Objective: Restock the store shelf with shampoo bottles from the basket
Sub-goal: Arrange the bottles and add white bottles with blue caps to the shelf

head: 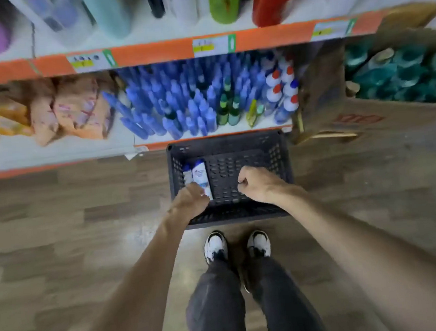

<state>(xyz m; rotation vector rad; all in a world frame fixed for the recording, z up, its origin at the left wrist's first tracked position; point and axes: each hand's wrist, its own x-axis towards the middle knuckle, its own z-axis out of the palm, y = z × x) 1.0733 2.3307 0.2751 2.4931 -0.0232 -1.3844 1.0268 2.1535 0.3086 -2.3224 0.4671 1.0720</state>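
Left hand (190,202) reaches the white shampoo bottle (201,178) at nine o'clock in the black perforated plastic basket (279,158) (grip hidden, cannot tell); right hand (255,186) is a loose empty fist.
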